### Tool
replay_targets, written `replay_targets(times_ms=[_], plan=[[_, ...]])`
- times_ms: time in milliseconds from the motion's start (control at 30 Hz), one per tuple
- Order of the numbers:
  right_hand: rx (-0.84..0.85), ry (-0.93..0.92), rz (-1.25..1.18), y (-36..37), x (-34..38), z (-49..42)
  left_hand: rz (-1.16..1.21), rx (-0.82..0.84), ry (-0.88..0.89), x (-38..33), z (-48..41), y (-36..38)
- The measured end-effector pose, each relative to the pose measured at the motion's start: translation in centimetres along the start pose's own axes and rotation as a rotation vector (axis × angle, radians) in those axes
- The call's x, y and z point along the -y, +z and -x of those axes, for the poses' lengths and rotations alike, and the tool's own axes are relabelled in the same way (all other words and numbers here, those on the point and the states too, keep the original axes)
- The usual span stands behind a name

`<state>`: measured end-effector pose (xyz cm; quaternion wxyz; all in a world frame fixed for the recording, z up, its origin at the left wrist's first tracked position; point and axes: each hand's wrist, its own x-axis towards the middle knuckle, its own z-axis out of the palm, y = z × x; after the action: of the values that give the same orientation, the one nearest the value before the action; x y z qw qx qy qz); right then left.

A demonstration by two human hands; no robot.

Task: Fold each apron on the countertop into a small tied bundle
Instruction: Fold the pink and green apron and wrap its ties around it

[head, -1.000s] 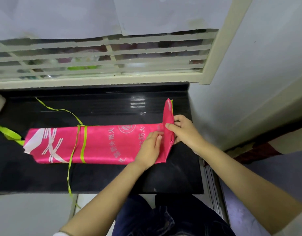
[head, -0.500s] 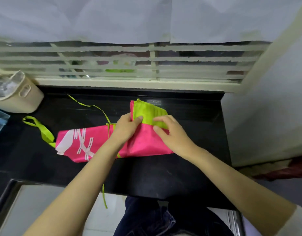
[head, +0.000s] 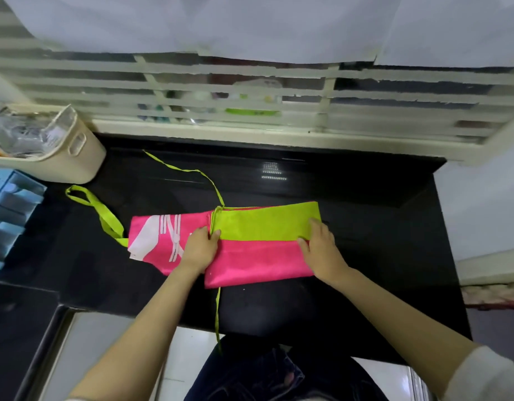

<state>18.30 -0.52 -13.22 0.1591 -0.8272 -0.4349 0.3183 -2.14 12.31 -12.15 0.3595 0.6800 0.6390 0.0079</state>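
Note:
A pink apron (head: 258, 261) with a lime green band (head: 264, 222) lies folded in a long strip on the black countertop (head: 366, 227). Its right end is folded over to the left, green side up. My left hand (head: 199, 247) presses flat on the left edge of that folded flap. At the flap's right fold my right hand (head: 319, 247) rests with straight fingers. The white-printed end (head: 154, 235) sticks out to the left. A green neck loop (head: 96, 209) trails left, one green tie (head: 186, 172) runs back, and another tie (head: 218, 311) hangs over the front edge.
A cream plastic basket (head: 61, 151) with clear wrappers stands at the back left. Blue boxes (head: 9, 215) sit at the far left. A slatted window (head: 250, 91) backs the counter and a white wall closes the right side.
The right end of the apron was lifted and folded over to the left, and it now lies flat, green side up. Both hands moved apart to the flap's two ends. The camera view shifted left.

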Motion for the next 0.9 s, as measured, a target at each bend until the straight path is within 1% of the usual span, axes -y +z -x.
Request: replay_targets(times_ms=[67, 100, 200, 267, 333, 400, 467, 500, 567, 600, 633, 667, 733, 767, 900], plan=[[-0.06, -0.005, 0.07, 0.6, 0.4, -0.4, 0.02, -0.005, -0.016, 0.5, -0.7, -0.7], [-0.083, -0.036, 0.111, 0.7, 0.7, -0.6, 0.044, -0.008, -0.032, 0.9, -1.0, -1.1], [-0.103, -0.216, 0.201, 1.5, 2.0, -1.0, 0.165, -0.022, -0.108, 2.6, -2.0, -2.4], [-0.071, -0.336, 0.227, 2.2, 3.3, -1.3, 0.252, -0.036, -0.146, 3.8, -2.4, -3.1], [-0.009, -0.423, 0.236, 3.2, 4.7, -1.5, 0.276, -0.053, -0.136, 4.8, -2.7, -3.4], [0.05, -0.491, 0.269, 4.1, 5.9, -1.8, 0.233, -0.063, -0.095, 5.2, -2.7, -3.2], [0.094, -0.532, 0.33, 5.0, 6.9, -2.0, 0.121, -0.104, -0.028, 5.3, -2.3, -3.1], [0.111, -0.538, 0.365, 5.4, 7.5, -2.2, 0.035, -0.131, 0.019, 5.4, -2.1, -3.1], [0.147, -0.523, 0.442, 5.9, 8.3, -2.5, -0.284, -0.175, 0.089, 5.9, -1.9, -3.1], [0.17, -0.501, 0.477, 6.1, 8.6, -2.7, -0.429, -0.177, 0.089, 6.3, -2.1, -3.2], [0.191, -0.477, 0.503, 6.2, 8.9, -2.8, -0.5, -0.157, 0.072, 6.8, -2.2, -3.4], [0.208, -0.456, 0.525, 6.2, 9.2, -3.0, -0.493, -0.127, 0.05, 7.1, -2.4, -3.7], [0.232, -0.434, 0.56, 6.4, 9.9, -3.2, -0.351, -0.071, 0.022, 8.1, -2.9, -4.1], [0.245, -0.429, 0.568, 6.5, 10.3, -3.4, -0.301, -0.061, 0.036, 8.6, -3.1, -4.3], [0.27, -0.443, 0.588, 7.1, 11.7, -4.5, -0.165, -0.145, 0.12, 9.8, -3.7, -5.6]])
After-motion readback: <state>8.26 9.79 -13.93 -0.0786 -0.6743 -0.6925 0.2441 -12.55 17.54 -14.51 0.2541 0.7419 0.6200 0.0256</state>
